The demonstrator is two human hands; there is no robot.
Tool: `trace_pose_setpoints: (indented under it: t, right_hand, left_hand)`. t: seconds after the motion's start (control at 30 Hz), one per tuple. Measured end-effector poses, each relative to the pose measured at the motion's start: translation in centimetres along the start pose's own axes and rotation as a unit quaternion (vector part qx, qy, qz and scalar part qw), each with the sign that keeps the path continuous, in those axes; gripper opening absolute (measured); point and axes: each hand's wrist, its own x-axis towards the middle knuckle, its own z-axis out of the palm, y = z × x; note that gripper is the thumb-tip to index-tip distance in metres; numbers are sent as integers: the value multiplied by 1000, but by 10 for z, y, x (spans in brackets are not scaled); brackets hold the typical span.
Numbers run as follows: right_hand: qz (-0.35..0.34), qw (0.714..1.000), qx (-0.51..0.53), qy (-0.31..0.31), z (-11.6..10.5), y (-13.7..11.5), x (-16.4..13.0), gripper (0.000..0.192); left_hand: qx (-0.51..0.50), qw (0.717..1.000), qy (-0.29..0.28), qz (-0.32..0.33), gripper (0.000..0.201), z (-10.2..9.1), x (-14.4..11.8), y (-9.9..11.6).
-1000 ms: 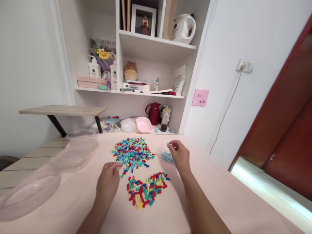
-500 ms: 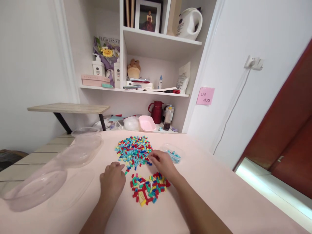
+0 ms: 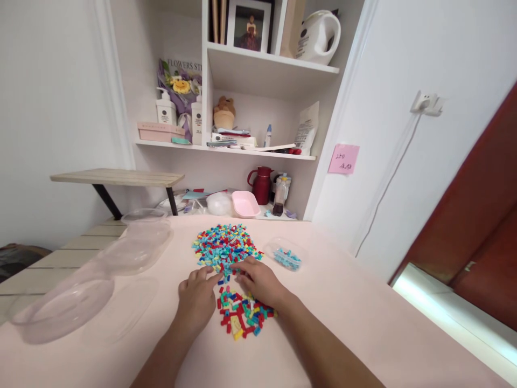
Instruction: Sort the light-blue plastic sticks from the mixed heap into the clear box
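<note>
A large pile of small colourful building bricks (image 3: 224,245) lies on the pink tabletop, mostly light blue, red and yellow. Closer to me is a smaller, looser group of bricks (image 3: 242,315) in red, green, yellow and blue. My left hand (image 3: 197,296) rests at the big pile's near left edge, fingers apart, the thumb and index pointing at the bricks. From the right, my right hand (image 3: 260,280) reaches over the gap between both groups, fingers apart, index stretched to the pile's near edge. It hides part of the smaller group. Right of the pile, a clear plastic tub (image 3: 287,256) holds light blue bricks.
Several clear plastic containers (image 3: 68,307) and a clear lid (image 3: 125,312) lie on the left of the table. At the back stand a pink tray (image 3: 245,205), a red jug (image 3: 262,186) and a bottle (image 3: 280,196). A wooden stand (image 3: 117,177) is at the back left.
My right hand has moved left and its index finger now stretches to the pile. My left hand has moved right, its fingers more spread. The hands are closer together.
</note>
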Motion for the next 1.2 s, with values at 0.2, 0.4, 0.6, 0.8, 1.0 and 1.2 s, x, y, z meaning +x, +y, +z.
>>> trace_pose_setpoints:
  t: [0.2,0.4,0.6,0.8,1.0,1.2]
  right_hand:
    - [-5,1000,-6,-20,3,-1,0,30]
    - [-21,999,-14,-29,3,0,0,16]
    - [-38,999,13,-13,2,-2,2,14]
    - [-44,999,4,-32,5,0,2,14]
    - [-55,997,-44,-28,9,-2,0,33]
    - [-23,997,-73,-32,6,-4,1,27]
  left_hand:
    - [-15,1000,17,8,50,-1,1,0]
    - [-24,999,27,10,47,1,1,-1]
    - [-30,999,37,12,43,2,1,-2]
    - [-55,998,37,8,39,-3,0,0]
    - [-87,995,44,11,35,-6,-2,-1]
    - [-91,995,46,13,35,-7,-2,-1]
